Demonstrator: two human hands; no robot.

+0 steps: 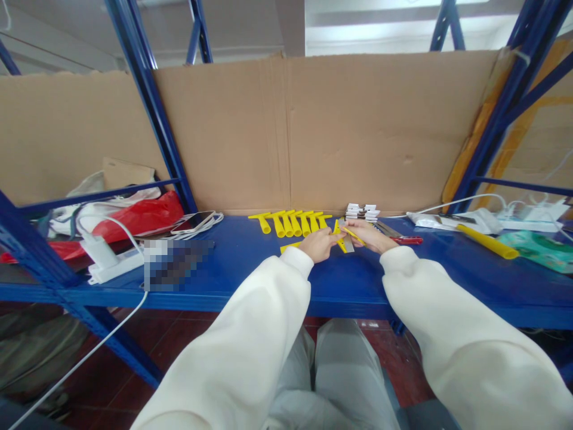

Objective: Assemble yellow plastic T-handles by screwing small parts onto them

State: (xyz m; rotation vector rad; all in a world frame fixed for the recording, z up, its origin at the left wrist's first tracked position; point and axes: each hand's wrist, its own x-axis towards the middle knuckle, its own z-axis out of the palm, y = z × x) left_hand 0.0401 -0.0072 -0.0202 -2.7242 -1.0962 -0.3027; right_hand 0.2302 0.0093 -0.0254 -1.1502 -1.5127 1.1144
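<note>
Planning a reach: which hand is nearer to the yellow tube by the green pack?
Right: the right hand is left of the yellow tube, apart from it; the left hand is farther left.

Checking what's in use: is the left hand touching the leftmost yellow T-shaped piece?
Apart: in the head view, blue shelf shows between the left hand and the leftmost piece.

Blue metal shelf deck [246, 275], fixed between left upright [153, 101] and right upright [493, 125]. Cardboard panel [371, 131] (vertically creased near its middle) spans the far edge. Dark red floor [176, 337] lies below; pale ceiling [242, 27] shows beyond, brightest right of centre.
</note>
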